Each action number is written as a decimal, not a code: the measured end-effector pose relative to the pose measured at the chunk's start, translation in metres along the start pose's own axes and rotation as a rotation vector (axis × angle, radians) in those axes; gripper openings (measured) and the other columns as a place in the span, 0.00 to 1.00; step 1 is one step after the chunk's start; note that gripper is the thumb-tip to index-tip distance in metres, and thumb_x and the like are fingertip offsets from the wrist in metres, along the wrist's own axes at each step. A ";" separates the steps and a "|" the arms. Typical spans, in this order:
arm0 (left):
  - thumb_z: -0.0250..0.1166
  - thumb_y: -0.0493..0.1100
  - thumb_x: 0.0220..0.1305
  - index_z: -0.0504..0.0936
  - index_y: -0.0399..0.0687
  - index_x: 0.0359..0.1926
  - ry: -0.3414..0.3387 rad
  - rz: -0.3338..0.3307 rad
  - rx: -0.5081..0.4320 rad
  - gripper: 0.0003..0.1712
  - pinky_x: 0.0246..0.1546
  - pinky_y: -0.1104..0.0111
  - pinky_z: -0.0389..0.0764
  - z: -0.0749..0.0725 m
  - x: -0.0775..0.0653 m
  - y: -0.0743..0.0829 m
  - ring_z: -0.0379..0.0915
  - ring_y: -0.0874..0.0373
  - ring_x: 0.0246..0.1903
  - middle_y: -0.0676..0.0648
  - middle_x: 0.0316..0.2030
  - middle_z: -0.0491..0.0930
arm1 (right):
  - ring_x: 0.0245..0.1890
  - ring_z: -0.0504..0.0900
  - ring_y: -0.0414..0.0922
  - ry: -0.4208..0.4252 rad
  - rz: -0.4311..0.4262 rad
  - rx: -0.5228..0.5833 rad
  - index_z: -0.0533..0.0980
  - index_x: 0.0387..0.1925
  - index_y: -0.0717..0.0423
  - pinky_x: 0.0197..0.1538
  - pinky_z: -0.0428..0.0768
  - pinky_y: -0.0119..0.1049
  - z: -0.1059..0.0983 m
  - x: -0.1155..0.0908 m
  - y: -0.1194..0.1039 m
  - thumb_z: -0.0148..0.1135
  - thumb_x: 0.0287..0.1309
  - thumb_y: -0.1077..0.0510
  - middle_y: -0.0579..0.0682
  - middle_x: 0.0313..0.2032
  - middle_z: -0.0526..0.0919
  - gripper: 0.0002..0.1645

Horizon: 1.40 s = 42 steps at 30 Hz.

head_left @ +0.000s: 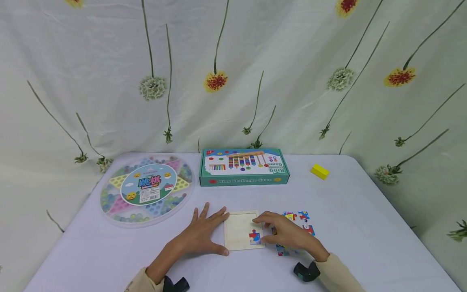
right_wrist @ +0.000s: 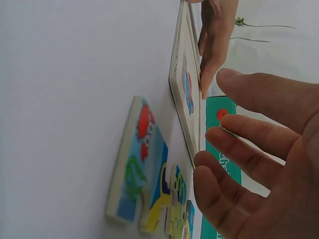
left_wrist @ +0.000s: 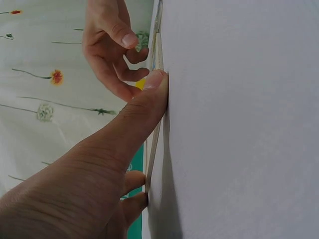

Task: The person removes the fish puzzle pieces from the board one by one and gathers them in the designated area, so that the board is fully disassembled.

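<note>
A shallow wooden puzzle tray [head_left: 237, 231] lies at the front middle of the table, one red-and-blue puzzle piece [head_left: 255, 237] in its lower right corner. My left hand [head_left: 204, 231] is spread at the tray's left side; in the left wrist view its thumb [left_wrist: 144, 99] touches the tray's edge. Over the tray's right edge hovers my right hand [head_left: 288, 231], fingers loosely bent with nothing between them in the right wrist view. Beneath and beside it are several colourful puzzle pieces [head_left: 308, 229], partly hidden by the hand; one shows a red crab [right_wrist: 134, 164].
Behind the tray stands a green Ring Challenge Game box [head_left: 244, 180]. To the left lies a round Chinese checkers set [head_left: 147, 190] with marbles under clear plastic. A yellow block [head_left: 319, 172] sits at the back right. A flowered cloth [head_left: 292, 81] hangs behind the table.
</note>
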<state>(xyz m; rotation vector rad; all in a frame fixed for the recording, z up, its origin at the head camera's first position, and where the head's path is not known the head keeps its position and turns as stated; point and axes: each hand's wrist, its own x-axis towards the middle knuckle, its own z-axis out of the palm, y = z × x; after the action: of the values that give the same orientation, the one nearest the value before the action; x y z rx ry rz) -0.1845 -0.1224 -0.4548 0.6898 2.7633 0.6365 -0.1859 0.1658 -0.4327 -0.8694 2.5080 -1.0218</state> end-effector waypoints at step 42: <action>0.72 0.74 0.35 0.63 0.56 0.71 0.005 0.011 -0.013 0.61 0.65 0.34 0.28 -0.001 0.001 0.000 0.27 0.33 0.72 0.53 0.73 0.54 | 0.38 0.74 0.42 -0.026 -0.019 0.057 0.79 0.49 0.50 0.38 0.76 0.28 0.004 0.003 0.004 0.66 0.57 0.61 0.41 0.44 0.79 0.16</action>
<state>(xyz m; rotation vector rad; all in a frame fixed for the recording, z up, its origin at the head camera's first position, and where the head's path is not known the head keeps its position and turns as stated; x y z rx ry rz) -0.1854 -0.1221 -0.4538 0.7019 2.7596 0.6583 -0.1881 0.1641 -0.4381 -0.8853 2.4414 -1.0751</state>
